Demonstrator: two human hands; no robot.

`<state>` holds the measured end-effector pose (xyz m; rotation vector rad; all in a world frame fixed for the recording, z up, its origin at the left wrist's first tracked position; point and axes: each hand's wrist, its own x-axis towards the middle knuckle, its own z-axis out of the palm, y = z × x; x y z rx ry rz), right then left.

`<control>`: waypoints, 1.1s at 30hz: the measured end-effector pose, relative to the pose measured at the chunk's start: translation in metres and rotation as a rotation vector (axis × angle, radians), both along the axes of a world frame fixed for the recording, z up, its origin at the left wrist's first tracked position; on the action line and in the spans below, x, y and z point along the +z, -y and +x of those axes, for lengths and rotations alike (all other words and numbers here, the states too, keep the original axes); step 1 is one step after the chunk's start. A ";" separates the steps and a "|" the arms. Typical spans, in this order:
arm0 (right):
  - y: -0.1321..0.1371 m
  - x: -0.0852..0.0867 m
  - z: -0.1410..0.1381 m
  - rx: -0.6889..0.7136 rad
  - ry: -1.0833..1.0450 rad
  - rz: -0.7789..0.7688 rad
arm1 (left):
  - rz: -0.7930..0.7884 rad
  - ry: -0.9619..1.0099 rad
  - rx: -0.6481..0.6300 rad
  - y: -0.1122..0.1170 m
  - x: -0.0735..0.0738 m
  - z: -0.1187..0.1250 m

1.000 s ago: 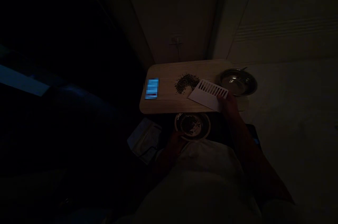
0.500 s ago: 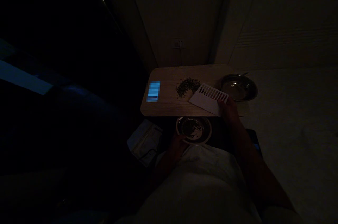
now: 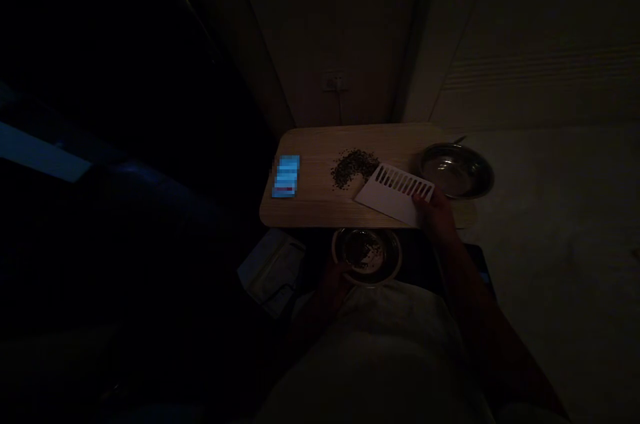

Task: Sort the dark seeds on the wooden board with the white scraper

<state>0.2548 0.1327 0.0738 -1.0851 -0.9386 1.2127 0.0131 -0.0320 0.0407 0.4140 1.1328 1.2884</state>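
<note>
Little but the view has been shifted since earlier, the slotted card (image 3: 393, 202) over the desk (image 3: 310, 211) being clamped at its right end by fingers of the right hand (image 3: 439, 216), and a bowl (image 3: 373, 283) by the left hand (image 3: 338, 281)

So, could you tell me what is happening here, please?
A person's right hand holds a white slotted piece over the wooden table, beside a curved heap of dark bits. The left hand holds a round bowl by the table's near edge; more dark bits lie in it. A metal bowl stands at the table's right end, and a lit screen lies at the left.
</note>
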 end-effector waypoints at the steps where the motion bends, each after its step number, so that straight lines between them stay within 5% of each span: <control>1: 0.000 -0.001 0.000 0.005 0.007 0.004 | -0.013 0.013 -0.007 -0.001 0.001 0.000; 9: 0.002 -0.002 0.001 0.019 -0.023 -0.017 | -0.020 -0.118 -0.053 -0.004 0.012 -0.001; 14: 0.005 0.002 -0.001 -0.006 -0.017 -0.014 | -0.063 -0.006 -0.045 -0.002 0.016 -0.003; 22: 0.005 0.000 0.000 0.008 0.034 -0.006 | -0.084 0.066 0.028 -0.007 0.014 0.002; 33: 0.006 -0.003 0.003 -0.028 0.116 -0.018 | -0.033 0.036 -0.043 -0.012 -0.006 -0.003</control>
